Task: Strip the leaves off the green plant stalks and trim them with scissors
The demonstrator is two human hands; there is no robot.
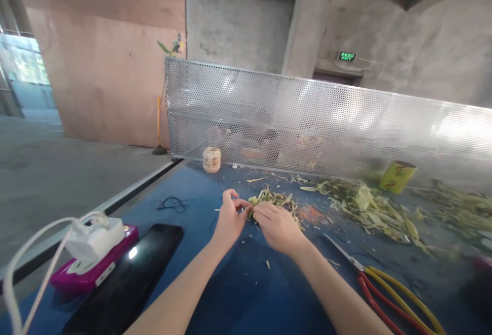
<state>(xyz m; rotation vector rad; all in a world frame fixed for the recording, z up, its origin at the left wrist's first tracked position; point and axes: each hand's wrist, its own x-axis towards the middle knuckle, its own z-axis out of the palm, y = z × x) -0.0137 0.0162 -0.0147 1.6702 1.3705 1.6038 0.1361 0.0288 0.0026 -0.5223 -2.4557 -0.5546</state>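
My left hand (231, 218) and my right hand (277, 226) meet over the blue tabletop (230, 294), fingertips close together. Both pinch a small green plant piece (251, 213), largely hidden by the fingers; its exact kind is hard to make out. Just behind my right hand lies a small heap of pale green and brown plant scraps (282, 200). Reddish-orange crumbs (313, 215) are scattered to its right. Long scissors (359, 267) with one red and one yellow handle lie to the right of my right forearm, blades slightly apart.
A phone (130, 273) and a purple power strip (96, 278) with white plugs occupy the left. Behind stand a jar (211, 160) and a perforated metal screen (246, 99). Husk-like strips (365, 204) and a yellow-green roll (397, 176) are at right. Black cord (172, 203) lies left.
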